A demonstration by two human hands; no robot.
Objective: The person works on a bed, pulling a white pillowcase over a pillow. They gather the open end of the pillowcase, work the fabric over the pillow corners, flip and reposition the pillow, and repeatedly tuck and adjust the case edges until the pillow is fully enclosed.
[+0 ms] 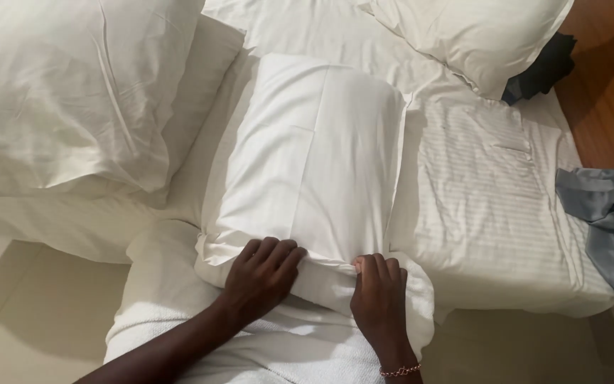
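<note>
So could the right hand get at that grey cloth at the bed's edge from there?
Probably yes: the right hand grips the pillow, but only bare striped sheet lies between it and the grey cloth.

A plump white pillow [307, 156] in a creased case lies lengthwise on the striped bed.

A bed with a white, faintly striped cotton sheet [485, 206] carries a plump white rectangular pillow [307, 163] at its middle, a larger white pillow [58, 92] to that pillow's left, another white pillow [477, 35] up-right, and a grey-blue cloth [612, 220] at the far right edge.
</note>
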